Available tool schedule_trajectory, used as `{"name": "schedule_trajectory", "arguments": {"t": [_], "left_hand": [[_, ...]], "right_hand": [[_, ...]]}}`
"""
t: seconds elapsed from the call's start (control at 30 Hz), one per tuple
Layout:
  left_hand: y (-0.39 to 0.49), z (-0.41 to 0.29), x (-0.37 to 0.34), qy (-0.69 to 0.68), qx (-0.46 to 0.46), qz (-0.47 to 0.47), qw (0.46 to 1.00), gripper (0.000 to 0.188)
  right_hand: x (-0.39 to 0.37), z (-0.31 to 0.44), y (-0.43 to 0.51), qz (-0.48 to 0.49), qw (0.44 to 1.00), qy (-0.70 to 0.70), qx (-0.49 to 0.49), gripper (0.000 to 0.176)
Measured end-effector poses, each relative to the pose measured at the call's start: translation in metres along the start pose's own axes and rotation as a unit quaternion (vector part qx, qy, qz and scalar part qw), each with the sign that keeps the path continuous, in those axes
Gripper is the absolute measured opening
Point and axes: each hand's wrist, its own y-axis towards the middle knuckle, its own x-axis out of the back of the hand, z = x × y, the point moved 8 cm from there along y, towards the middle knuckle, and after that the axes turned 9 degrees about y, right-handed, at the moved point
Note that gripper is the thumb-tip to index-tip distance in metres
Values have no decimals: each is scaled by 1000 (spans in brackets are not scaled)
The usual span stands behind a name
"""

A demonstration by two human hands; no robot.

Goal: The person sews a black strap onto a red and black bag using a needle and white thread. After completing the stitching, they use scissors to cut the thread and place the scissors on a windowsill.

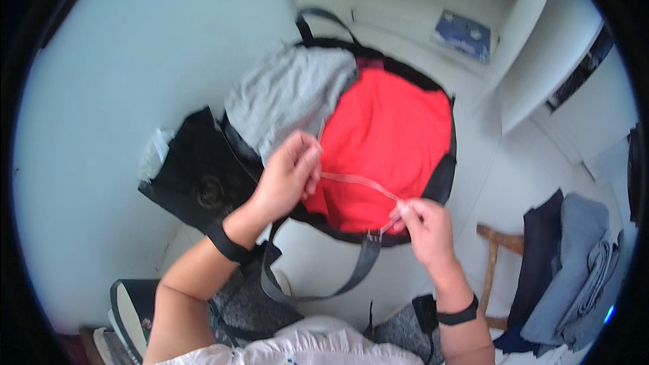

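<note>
A thin translucent strap (357, 179) stretches between my two hands above red cloth (390, 132). My left hand (294, 167) pinches its one end, near the edge of a grey garment (291, 91). Lower right, my right hand (423, 223) grips the strap between thumb and finger, and a short length runs down from it toward the bag rim. Both the cloth and the garment fill a large round black bag (443, 177). One bag handle (324, 296) loops toward me; the other (327, 12) stands at the far side.
A black bag (203, 177) with a clear plastic piece leans by the wall at left. Folded dark and grey-blue clothes (573, 268) hang over a wooden chair (489, 263) at right. An open white cabinet (405, 7) holding a blue flat packet (464, 35) stands beyond.
</note>
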Motion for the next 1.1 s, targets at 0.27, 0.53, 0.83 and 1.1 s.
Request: {"name": "schedule_trajectory", "arguments": {"t": [0.27,0.53,0.83,1.1], "left_hand": [[-11,-19,40,218,-163,-74,959,52],[-139,17,68,372,-306,72,873,24],[-211,64,45,398,-261,386,790,28],[-268,43,57,280,-226,447,819,26]], "right_hand": [[39,25,-15,-120,989,51,76,58],[35,6,-135,179,903,-383,84,23],[18,-16,-188,230,898,-376,8,32],[-5,12,-210,333,909,-246,-56,16]]}}
